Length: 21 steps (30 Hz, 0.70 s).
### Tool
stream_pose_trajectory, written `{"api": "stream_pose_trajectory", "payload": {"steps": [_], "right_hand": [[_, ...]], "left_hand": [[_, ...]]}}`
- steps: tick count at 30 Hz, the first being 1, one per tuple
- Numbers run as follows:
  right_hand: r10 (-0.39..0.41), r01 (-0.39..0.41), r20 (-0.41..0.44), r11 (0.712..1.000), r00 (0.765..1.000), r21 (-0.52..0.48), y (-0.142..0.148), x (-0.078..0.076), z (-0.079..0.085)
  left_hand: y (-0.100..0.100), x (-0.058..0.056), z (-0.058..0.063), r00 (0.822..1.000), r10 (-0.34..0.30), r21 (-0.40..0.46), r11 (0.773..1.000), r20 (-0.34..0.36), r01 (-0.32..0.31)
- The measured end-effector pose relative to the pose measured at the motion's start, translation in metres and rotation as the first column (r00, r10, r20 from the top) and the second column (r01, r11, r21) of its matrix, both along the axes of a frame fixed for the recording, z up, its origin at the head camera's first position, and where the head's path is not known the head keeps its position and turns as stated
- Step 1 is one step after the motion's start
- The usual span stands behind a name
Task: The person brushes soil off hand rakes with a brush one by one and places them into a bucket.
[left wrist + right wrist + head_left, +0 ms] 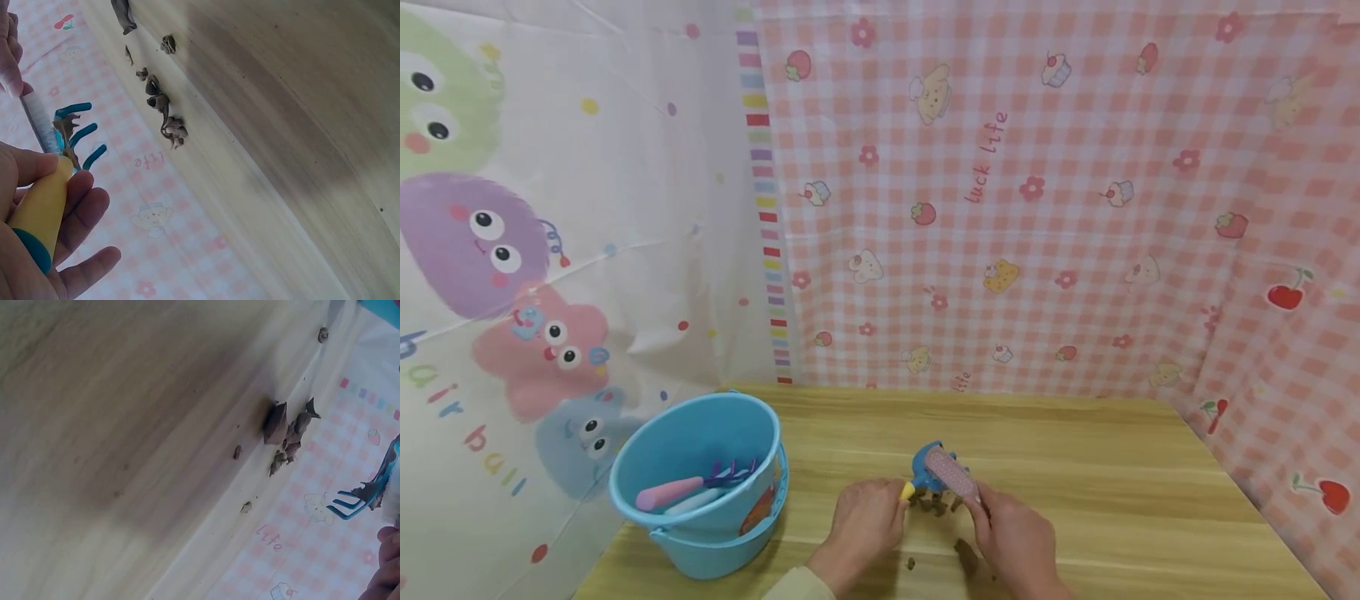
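My left hand grips the yellow handle of a small toy hand rake, whose blue curved prongs carry a clump of brown, mud-like material. In my right hand is a brush with pale, dense bristles. The brush lies across the blue rake head in the head view, and in the left wrist view it sits right beside the prongs. Below the tools, brown crumbs are scattered on the wooden table. A larger brown piece lies nearer my right hand.
A light blue bucket stands on the table at the left. Inside it are a purple rake with a pink handle and a light blue tool. Patterned cloths hang behind the table and along both sides.
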State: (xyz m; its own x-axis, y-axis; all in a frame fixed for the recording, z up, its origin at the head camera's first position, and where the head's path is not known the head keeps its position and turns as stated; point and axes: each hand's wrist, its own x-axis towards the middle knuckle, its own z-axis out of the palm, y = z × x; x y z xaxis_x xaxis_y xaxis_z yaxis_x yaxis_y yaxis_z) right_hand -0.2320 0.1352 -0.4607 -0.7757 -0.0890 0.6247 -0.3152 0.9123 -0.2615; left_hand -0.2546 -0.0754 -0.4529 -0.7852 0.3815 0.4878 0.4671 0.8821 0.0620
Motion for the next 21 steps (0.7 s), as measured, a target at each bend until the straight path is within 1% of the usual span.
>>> {"api": "stream_pose_trajectory", "payload": {"steps": [1, 4, 8, 11, 13, 16, 18, 20, 21], "right_hand": [[-0.007, 0.007, 0.003, 1.0, 1.0, -0.003, 0.001, 0.0, 0.0], [-0.03, 0.03, -0.02, 1.0, 0.999, -0.005, 0.006, -0.004, -0.002], [-0.076, 0.076, 0.011, 0.997, 0.997, -0.007, 0.015, -0.008, -0.004], [-0.099, 0.1, 0.048, 0.995, 0.994, -0.02, 0.02, -0.01, -0.002], [-0.105, 0.106, 0.046, 0.994, 0.993, -0.029, 0.019, -0.009, 0.0], [-0.07, 0.07, -0.003, 0.997, 0.998, -0.035, 0.011, -0.006, 0.004], [-0.026, 0.025, -0.022, 0.999, 0.999, -0.027, 0.004, -0.002, 0.005], [0.016, -0.016, -0.017, 1.0, 1.0, -0.023, -0.004, 0.001, 0.007], [0.024, -0.024, 0.007, 0.999, 1.0, -0.024, -0.006, 0.003, 0.007]], "left_hand": [[0.0, 0.0, 0.0, 1.0, 0.001, -0.005, 1.0, 0.003, -0.001], [0.0, 0.001, 0.0, 1.0, 0.002, -0.016, 1.0, -0.017, -0.002], [0.0, 0.002, -0.001, 1.0, 0.002, -0.023, 1.0, -0.027, -0.002], [0.0, 0.002, -0.002, 1.0, 0.002, -0.028, 1.0, -0.012, -0.002], [0.0, 0.002, -0.002, 1.0, 0.005, -0.024, 1.0, -0.007, -0.006], [0.0, 0.0, -0.001, 1.0, 0.014, -0.015, 1.0, -0.015, -0.014], [0.0, -0.001, 0.001, 1.0, 0.012, -0.003, 1.0, -0.022, -0.012], [0.001, -0.002, 0.002, 0.999, 0.004, 0.005, 1.0, -0.034, -0.004], [0.001, -0.002, 0.002, 0.999, -0.002, 0.009, 1.0, -0.036, 0.003]]}}
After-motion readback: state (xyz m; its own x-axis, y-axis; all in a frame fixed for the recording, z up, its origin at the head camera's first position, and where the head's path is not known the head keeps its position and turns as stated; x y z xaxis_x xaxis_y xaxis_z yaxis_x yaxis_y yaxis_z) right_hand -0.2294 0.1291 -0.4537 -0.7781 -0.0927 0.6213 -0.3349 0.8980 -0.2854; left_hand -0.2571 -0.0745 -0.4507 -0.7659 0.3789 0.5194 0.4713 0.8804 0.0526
